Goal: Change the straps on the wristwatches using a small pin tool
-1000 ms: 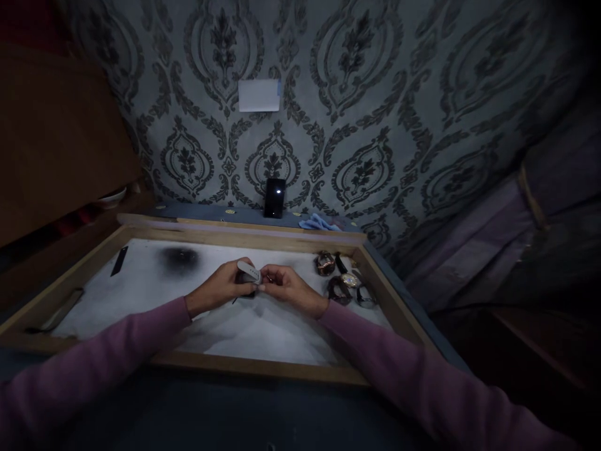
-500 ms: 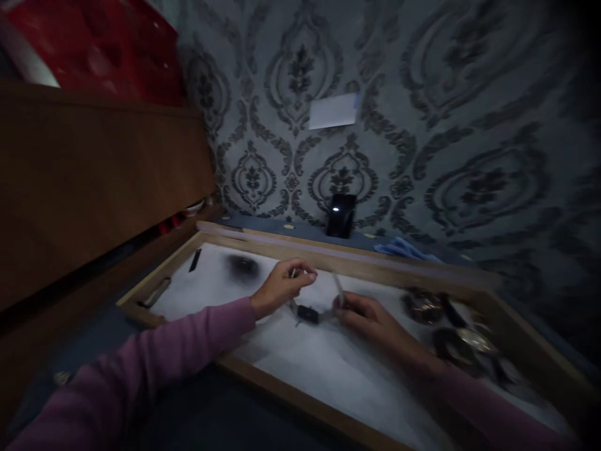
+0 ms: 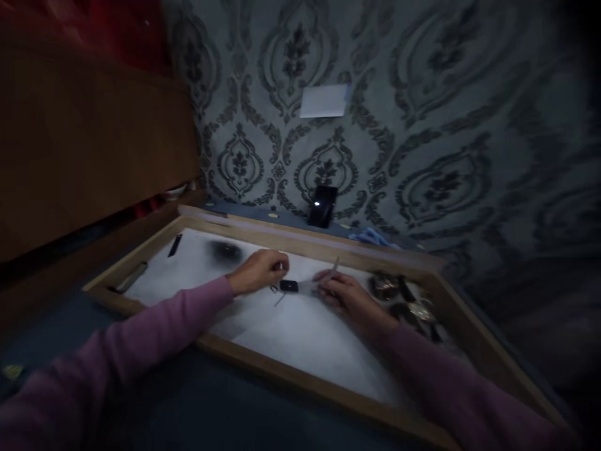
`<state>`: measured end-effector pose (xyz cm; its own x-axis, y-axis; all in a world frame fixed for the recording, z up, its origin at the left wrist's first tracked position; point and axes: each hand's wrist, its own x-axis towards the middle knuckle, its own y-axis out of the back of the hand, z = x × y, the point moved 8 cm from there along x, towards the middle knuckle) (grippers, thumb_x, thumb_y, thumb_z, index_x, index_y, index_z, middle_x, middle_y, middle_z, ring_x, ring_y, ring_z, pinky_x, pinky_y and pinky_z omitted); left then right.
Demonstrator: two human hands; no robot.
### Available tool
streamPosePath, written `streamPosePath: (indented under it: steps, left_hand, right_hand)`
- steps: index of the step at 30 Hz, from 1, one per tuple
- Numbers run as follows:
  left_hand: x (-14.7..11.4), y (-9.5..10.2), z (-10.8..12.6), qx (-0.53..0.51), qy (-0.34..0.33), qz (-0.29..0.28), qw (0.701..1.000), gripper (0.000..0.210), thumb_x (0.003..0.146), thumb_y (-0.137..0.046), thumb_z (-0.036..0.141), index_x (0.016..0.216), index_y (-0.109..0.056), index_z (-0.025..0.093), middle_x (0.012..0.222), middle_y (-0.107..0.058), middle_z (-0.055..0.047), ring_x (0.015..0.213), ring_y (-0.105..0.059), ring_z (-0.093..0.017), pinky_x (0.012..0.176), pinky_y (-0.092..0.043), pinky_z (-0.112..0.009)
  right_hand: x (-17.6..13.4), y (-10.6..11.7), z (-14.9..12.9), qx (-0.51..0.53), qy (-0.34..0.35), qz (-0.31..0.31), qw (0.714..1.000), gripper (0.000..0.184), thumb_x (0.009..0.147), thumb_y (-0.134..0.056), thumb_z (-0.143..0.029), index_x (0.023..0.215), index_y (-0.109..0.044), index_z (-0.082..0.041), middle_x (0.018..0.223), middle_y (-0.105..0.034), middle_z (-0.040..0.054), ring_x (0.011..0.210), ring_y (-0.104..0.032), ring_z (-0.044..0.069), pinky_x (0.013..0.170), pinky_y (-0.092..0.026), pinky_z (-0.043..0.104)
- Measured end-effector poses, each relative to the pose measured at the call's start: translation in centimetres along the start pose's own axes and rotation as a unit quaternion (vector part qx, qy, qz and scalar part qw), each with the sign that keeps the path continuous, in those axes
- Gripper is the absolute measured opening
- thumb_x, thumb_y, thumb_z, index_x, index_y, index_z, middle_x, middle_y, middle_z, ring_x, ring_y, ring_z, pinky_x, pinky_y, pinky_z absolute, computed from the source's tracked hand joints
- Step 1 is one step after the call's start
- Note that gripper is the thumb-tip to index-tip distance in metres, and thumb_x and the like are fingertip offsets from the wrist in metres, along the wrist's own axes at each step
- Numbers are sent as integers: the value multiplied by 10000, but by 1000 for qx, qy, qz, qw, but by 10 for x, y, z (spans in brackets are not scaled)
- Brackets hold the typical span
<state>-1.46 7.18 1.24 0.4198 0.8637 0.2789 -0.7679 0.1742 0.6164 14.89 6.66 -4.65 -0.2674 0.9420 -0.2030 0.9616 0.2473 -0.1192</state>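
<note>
The fingers of the right hand [image 3: 347, 293] pinch a pale strap [image 3: 336, 265], whose free end stands up above the thumb. The strap runs toward a small dark watch case [image 3: 289, 286], which sits between the two hands over the tray's white lining [image 3: 295, 344]; whether it touches the lining is hard to tell. The left hand [image 3: 260, 272] is just beyond the case's other side, its fingers curled inward (whether they grip anything cannot be told). Close to the case are a small dark loop [image 3: 274, 289] and a thin rod [image 3: 280, 299], the rod slanting toward the near side.

Purple sleeves [image 3: 169, 319] cover both forearms. Farther out, beside the right forearm, a cluster of watches [image 3: 385, 286] lies at the tray's right end, blurred, one with a bright gold-toned face. Toward the left end are a dark smudge [image 3: 224, 252], a short black strip [image 3: 175, 245] and, in the near corner, a long curved piece [image 3: 132, 278].

The wooden tray [image 3: 323, 383] rests on a blue-grey cover [image 3: 159, 388]. Behind it a black phone [image 3: 322, 207] leans by the patterned wall [image 3: 244, 94], with a crumpled blue cloth [image 3: 370, 237] to its right. A white card [image 3: 323, 101] shows higher up, and a brown cabinet [image 3: 94, 150] fills the left.
</note>
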Motion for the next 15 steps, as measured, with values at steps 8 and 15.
streamPosePath:
  steps: [8,15]
  left_hand:
    - [2,2,-10,-19,30,-30,999,152,714,-546,148,850,-613,165,611,-506,49,570,-455,-116,550,-317,-222]
    - [-4,-12,4,-121,77,-147,979,256,779,-596,330,959,-603,149,722,-583,-1,677,-620,-167,621,-507,-277]
  right_hand:
    - [4,10,5,20,-15,11,1000,262,631,-629,-191,886,-577,-159,538,-502,-61,393,-282,35,381,-80,183]
    - [10,20,8,41,-11,23,999,208,699,-639,-184,898,-588,-151,548,-492,-60,391,-293,31,369,-112,167]
